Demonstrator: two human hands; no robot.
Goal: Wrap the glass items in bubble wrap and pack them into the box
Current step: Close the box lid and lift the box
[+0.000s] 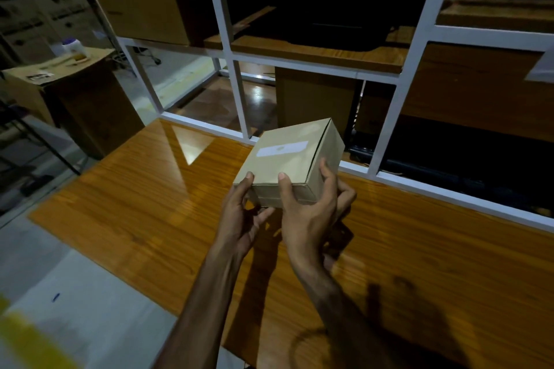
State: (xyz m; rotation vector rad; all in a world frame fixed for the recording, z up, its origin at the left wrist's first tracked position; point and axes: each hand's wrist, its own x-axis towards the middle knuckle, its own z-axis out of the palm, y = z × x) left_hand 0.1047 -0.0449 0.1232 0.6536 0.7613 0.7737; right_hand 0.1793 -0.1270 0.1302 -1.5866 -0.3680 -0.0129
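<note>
A: Holding the box (292,163) up over the counter (144,189), both hands on its near end. Closed, plain kraft card, crisp folded edges, pale label strip on the lid. Tilted, far end higher.

B: The grip on each side?

A: Left hand (242,219) pinches the near-left corner, thumb on the lid and the other fingers curled below. Right hand (311,213) wraps the near-right corner, thumb on top, fingers up the right wall. Both holding the box.

B: How will it handle?

A: Light, I judge, carried by the fingertips with no sag. Thin card is stiff at corners and soft mid-panel, so take it at the corners and edges. If glass is inside, keep it level; contents not visible.

B: Surroundings?

A: Glossy wood-grain counter with glare patches, likely slick. White metal frame (239,99) along the far edge, wooden shelves behind. Large brown carton (69,93) far left, a small bottle (70,46) on it. No bubble wrap or glassware visible.
</note>
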